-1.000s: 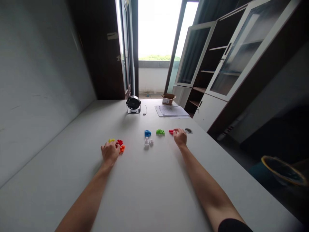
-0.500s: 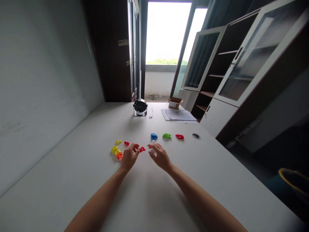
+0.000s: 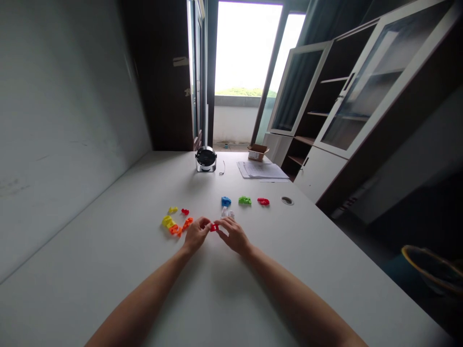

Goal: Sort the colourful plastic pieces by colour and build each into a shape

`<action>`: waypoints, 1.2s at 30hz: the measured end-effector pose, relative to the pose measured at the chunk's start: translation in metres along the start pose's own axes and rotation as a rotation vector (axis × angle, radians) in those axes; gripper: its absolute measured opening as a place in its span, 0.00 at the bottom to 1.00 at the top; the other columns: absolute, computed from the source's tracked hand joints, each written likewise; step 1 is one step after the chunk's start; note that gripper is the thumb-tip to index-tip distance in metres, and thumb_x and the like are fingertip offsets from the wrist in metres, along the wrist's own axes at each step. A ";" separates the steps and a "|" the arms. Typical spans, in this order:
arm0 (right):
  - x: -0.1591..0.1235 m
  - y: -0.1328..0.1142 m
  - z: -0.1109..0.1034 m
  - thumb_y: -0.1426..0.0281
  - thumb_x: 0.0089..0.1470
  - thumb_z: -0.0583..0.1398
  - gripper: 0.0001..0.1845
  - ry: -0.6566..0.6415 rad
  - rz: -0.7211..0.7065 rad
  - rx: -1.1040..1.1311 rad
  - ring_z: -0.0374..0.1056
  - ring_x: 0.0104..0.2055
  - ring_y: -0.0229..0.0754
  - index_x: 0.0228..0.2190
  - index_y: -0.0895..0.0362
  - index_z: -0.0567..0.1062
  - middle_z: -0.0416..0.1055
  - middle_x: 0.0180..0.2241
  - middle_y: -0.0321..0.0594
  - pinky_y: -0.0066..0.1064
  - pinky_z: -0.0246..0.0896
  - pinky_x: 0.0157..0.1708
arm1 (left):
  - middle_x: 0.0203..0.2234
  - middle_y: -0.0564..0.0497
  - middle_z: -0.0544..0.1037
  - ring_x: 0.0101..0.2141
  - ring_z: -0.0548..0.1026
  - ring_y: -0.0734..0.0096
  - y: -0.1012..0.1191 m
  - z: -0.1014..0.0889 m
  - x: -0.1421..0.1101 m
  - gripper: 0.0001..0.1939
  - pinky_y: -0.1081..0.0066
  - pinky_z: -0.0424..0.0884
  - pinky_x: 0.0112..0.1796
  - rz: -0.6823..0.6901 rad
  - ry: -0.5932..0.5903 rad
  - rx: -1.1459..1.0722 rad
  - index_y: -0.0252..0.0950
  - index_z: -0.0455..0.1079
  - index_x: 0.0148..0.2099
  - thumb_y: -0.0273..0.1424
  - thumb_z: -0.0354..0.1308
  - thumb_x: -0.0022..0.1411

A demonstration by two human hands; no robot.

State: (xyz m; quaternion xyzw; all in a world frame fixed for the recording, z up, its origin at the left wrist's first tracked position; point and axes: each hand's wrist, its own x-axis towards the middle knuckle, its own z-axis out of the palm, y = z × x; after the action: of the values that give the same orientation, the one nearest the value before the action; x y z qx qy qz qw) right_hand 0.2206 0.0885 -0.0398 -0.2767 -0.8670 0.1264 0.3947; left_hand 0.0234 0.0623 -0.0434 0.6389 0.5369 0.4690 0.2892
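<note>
A small red plastic piece with an opening in it sits between my two hands, above the white table. My left hand pinches its left side. The fingertips of my right hand close on its right side, the thumb lower down. Just beyond my right hand lies a white plastic piece, partly covered by the fingers. To the left of my left hand are orange pieces, a yellow piece, a smaller yellow piece and another small red piece.
A blue piece, a green piece and a red piece form a row farther back. Beyond stand a small round fan-like device, papers and an open carton. A round grommet is set into the table.
My right hand has moved in to the left and now grips the red piece along with my left hand. More of the white and orange pieces shows. The view has shifted slightly.
</note>
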 end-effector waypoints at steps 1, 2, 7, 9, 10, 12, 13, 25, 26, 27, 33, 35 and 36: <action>-0.001 0.001 0.001 0.72 0.63 0.58 0.13 0.014 0.014 0.005 0.70 0.46 0.48 0.49 0.52 0.74 0.75 0.43 0.44 0.41 0.68 0.47 | 0.26 0.52 0.76 0.29 0.72 0.70 -0.001 0.001 0.001 0.14 0.73 0.66 0.30 -0.005 0.007 -0.004 0.36 0.73 0.35 0.40 0.54 0.65; -0.001 0.003 0.002 0.72 0.62 0.59 0.13 0.032 0.033 0.007 0.70 0.46 0.48 0.48 0.52 0.74 0.75 0.43 0.44 0.41 0.68 0.47 | 0.26 0.52 0.76 0.28 0.72 0.70 -0.002 0.002 0.001 0.14 0.73 0.66 0.30 -0.010 0.016 -0.010 0.36 0.73 0.35 0.40 0.53 0.66; -0.003 0.006 0.003 0.70 0.60 0.62 0.10 0.116 0.126 0.018 0.71 0.42 0.46 0.44 0.53 0.75 0.76 0.39 0.42 0.39 0.67 0.44 | 0.32 0.50 0.79 0.30 0.75 0.70 -0.004 0.006 0.002 0.10 0.72 0.69 0.31 -0.004 0.007 -0.074 0.37 0.73 0.43 0.32 0.52 0.64; -0.003 0.005 0.004 0.69 0.59 0.62 0.08 0.137 0.166 0.047 0.71 0.38 0.44 0.42 0.54 0.75 0.76 0.36 0.41 0.36 0.67 0.41 | 0.34 0.50 0.79 0.32 0.75 0.69 -0.004 0.007 0.001 0.11 0.72 0.70 0.32 0.016 -0.029 -0.087 0.38 0.73 0.45 0.29 0.53 0.62; -0.003 0.005 0.005 0.68 0.59 0.62 0.06 0.146 0.188 0.066 0.71 0.37 0.43 0.40 0.54 0.75 0.76 0.35 0.40 0.35 0.67 0.38 | 0.35 0.49 0.79 0.32 0.76 0.69 -0.004 0.007 0.001 0.11 0.72 0.70 0.32 0.025 -0.044 -0.087 0.38 0.73 0.45 0.28 0.53 0.61; -0.003 0.005 0.006 0.67 0.60 0.62 0.05 0.160 0.228 0.108 0.71 0.34 0.42 0.38 0.54 0.74 0.75 0.33 0.39 0.32 0.66 0.35 | 0.36 0.49 0.80 0.33 0.76 0.69 -0.003 0.006 0.000 0.12 0.72 0.71 0.33 0.040 -0.064 -0.078 0.38 0.73 0.45 0.28 0.53 0.61; -0.003 0.004 0.007 0.66 0.60 0.61 0.05 0.161 0.243 0.126 0.71 0.33 0.41 0.37 0.54 0.74 0.75 0.33 0.39 0.31 0.66 0.33 | 0.36 0.49 0.80 0.33 0.76 0.69 -0.003 0.005 -0.001 0.12 0.71 0.71 0.33 0.048 -0.070 -0.073 0.38 0.73 0.46 0.28 0.54 0.61; -0.001 0.004 0.004 0.60 0.66 0.56 0.18 0.082 0.369 0.169 0.64 0.23 0.36 0.27 0.55 0.75 0.73 0.24 0.34 0.26 0.56 0.26 | 0.37 0.49 0.81 0.29 0.76 0.71 0.003 0.005 -0.002 0.13 0.72 0.72 0.31 0.114 -0.074 -0.027 0.39 0.74 0.48 0.38 0.58 0.64; -0.001 0.004 0.005 0.60 0.66 0.55 0.19 0.079 0.372 0.173 0.65 0.23 0.36 0.27 0.55 0.75 0.74 0.24 0.34 0.26 0.56 0.27 | 0.37 0.49 0.81 0.29 0.76 0.71 0.003 0.004 -0.002 0.13 0.72 0.72 0.31 0.115 -0.077 -0.018 0.39 0.74 0.48 0.38 0.58 0.64; -0.001 0.005 0.005 0.59 0.67 0.54 0.21 0.078 0.375 0.176 0.65 0.23 0.36 0.26 0.55 0.75 0.74 0.24 0.34 0.27 0.57 0.27 | 0.36 0.49 0.81 0.29 0.76 0.71 0.004 0.004 -0.002 0.13 0.72 0.72 0.31 0.114 -0.080 -0.007 0.39 0.74 0.48 0.39 0.58 0.65; -0.001 0.005 0.006 0.57 0.69 0.51 0.26 0.071 0.372 0.170 0.69 0.23 0.37 0.24 0.55 0.73 0.75 0.23 0.36 0.28 0.61 0.30 | 0.36 0.48 0.82 0.31 0.77 0.68 0.006 0.003 -0.002 0.15 0.71 0.72 0.33 0.113 -0.085 0.012 0.39 0.75 0.49 0.40 0.57 0.66; -0.002 0.004 0.005 0.58 0.69 0.50 0.25 0.073 0.369 0.173 0.70 0.24 0.37 0.25 0.55 0.73 0.75 0.24 0.36 0.28 0.62 0.30 | 0.36 0.48 0.82 0.32 0.78 0.68 0.006 0.003 -0.002 0.14 0.71 0.72 0.32 0.106 -0.084 0.019 0.39 0.76 0.48 0.40 0.56 0.66; -0.002 0.003 0.005 0.58 0.69 0.50 0.24 0.078 0.368 0.178 0.70 0.25 0.38 0.26 0.55 0.74 0.76 0.25 0.36 0.28 0.63 0.31 | 0.36 0.48 0.82 0.32 0.78 0.67 0.007 0.003 -0.002 0.14 0.71 0.72 0.31 0.101 -0.082 0.023 0.39 0.76 0.47 0.40 0.56 0.66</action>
State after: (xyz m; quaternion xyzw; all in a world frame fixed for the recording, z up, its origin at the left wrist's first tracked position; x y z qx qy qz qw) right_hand 0.2192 0.0902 -0.0453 -0.3991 -0.7713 0.2617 0.4211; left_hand 0.0285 0.0587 -0.0392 0.6870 0.4972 0.4502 0.2793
